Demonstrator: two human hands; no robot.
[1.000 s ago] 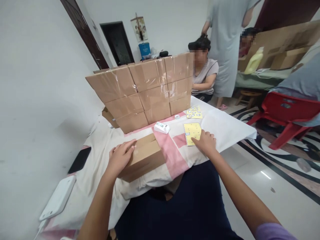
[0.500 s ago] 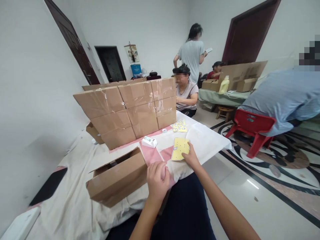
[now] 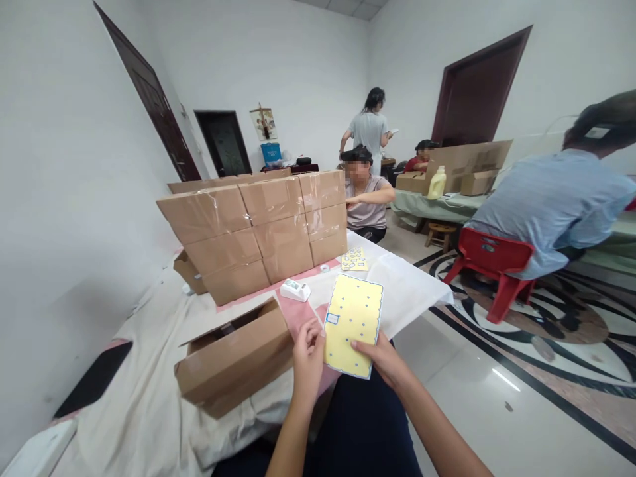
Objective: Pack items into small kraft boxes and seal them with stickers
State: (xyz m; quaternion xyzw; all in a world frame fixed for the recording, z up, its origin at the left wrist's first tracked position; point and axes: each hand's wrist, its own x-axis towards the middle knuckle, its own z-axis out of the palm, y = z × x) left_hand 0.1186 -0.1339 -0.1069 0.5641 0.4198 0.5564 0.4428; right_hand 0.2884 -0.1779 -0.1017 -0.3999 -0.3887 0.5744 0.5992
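Observation:
In my right hand (image 3: 380,354) is a yellow card (image 3: 355,315) with a scalloped blue outline and small blue dots. The thumb lies on its face, and the other fingers are behind it. A small pale rectangle outlined in blue shows near the card's left edge. My left hand (image 3: 308,354) is close by that edge with its fingers curled together; whether it touches the card or holds something small is unclear. Beyond lies a yellow sheet (image 3: 354,260) covered with blue-outlined shapes. A small white device (image 3: 295,290) and a white roll (image 3: 324,268) rest on the table.
An open cardboard box (image 3: 233,361) is at my left. Taped-together cardboard boxes (image 3: 278,232) form a wall across the table (image 3: 407,281). A person (image 3: 365,192) sits behind it, another (image 3: 368,129) stands farther back. At right, someone sits on a red chair (image 3: 497,252).
My right hand has brought the yellow card nearer and raised it to face me. The left hand has moved beside the card's left edge. The camera view has tilted up slightly.

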